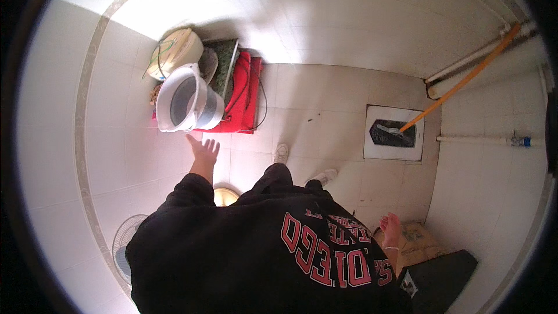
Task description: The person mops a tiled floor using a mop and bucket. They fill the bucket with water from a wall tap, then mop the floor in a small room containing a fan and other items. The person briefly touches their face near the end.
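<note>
My left hand (pixel 204 151) is spread, palm up and holding nothing, just below the rim of a white plastic bucket (pixel 210 109). I cannot tell whether the fingertips touch it. The bucket's wide mouth faces up and to the left, showing a grey inside. Behind it, a red flat object (pixel 242 113) with a dark cord lies on the tiled floor. My right hand (pixel 390 226) hangs low at the right, apparently empty, with a thin band on the wrist. It is nearest to a cardboard box (pixel 420 240), partly behind the arm.
Beside the wall sit a cream round container (pixel 176 52) and a dark green board (pixel 224 59). An orange pole (pixel 462 79) slants into a floor-level squat toilet (pixel 370 152). A fan (pixel 124 244), a yellowish basin (pixel 225 196) and a black box (pixel 440 281) surround me. White pipes (pixel 475 139) run along the right wall.
</note>
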`<state>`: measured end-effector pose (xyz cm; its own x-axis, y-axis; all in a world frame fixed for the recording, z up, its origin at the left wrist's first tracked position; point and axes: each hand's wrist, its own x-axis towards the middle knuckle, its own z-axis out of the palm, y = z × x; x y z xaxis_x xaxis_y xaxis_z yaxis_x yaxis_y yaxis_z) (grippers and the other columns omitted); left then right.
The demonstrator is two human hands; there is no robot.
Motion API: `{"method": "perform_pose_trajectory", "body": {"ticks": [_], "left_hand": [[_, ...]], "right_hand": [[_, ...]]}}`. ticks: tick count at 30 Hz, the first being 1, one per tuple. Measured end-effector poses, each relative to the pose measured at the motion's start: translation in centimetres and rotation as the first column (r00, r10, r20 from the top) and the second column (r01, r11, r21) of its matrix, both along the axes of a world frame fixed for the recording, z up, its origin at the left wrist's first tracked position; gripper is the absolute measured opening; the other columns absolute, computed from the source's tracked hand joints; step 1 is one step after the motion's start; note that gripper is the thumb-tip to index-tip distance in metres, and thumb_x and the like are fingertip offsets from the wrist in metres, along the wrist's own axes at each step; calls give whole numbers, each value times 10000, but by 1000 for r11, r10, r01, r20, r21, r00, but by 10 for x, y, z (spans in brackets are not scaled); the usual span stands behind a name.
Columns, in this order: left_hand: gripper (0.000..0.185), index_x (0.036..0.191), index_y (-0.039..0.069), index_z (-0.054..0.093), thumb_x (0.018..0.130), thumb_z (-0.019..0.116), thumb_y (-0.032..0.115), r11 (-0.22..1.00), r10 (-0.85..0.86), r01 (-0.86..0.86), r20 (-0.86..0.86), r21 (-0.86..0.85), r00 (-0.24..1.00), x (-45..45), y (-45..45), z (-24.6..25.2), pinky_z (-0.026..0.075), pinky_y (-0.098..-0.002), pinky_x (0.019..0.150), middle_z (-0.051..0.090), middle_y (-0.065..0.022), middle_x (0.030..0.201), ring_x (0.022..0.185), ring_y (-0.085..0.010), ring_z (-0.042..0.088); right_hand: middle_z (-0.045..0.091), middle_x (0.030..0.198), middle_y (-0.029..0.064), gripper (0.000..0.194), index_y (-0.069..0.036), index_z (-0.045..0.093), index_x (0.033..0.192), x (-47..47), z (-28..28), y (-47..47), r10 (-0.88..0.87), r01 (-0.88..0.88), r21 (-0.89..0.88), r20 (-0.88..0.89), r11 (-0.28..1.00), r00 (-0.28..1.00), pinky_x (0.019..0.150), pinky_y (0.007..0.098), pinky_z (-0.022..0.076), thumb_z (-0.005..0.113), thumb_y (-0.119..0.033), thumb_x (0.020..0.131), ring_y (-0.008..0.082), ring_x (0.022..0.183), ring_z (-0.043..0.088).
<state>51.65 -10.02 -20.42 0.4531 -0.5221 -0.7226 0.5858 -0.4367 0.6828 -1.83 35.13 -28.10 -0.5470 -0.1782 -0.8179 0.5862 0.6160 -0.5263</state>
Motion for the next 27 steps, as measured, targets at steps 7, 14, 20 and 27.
{"method": "perform_pose_trajectory", "body": {"ticks": [7, 14, 20, 27], "left_hand": [[919, 1440, 130, 78, 808, 540, 612, 970, 243, -240, -205, 39, 948, 109, -71, 8, 360, -512, 1031, 118, -144, 1493, 1339, -339, 259], [417, 1155, -21, 393, 803, 530, 154, 966, -254, 258, -147, 7, 956, 136, -72, -11, 514, -448, 891, 483, -190, 1160, 996, -335, 561], [482, 1236, -30, 371, 767, 455, 41, 814, -541, 580, -329, 27, 774, 39, -67, 14, 417, -466, 1002, 480, -182, 1206, 1151, -339, 490], [530, 1302, 23, 306, 804, 479, 68, 696, -502, 688, -548, 203, 669, -130, -100, -149, 476, -535, 911, 407, -194, 1271, 1124, -407, 483]], "right_hand": [[612, 819, 63, 260, -76, 553, 1084, 86, 13, -79, 390, -408, 170, 130, 897, 911, 546, 274, 480, 482, -287, 949, 145, 674, 596], [632, 863, 62, 264, -63, 559, 1093, 156, 5, -139, 430, -439, 85, 105, 894, 897, 606, 275, 481, 484, -270, 947, 149, 684, 596], [631, 912, 87, 300, -40, 547, 1113, 190, -3, -155, 451, -454, 7, 113, 891, 885, 657, 293, 484, 469, -282, 954, 169, 779, 611], [632, 930, 119, 390, -4, 542, 1125, 197, -33, -105, 461, -483, 99, 179, 870, 869, 733, 347, 513, 479, -346, 947, 205, 824, 624]]}}
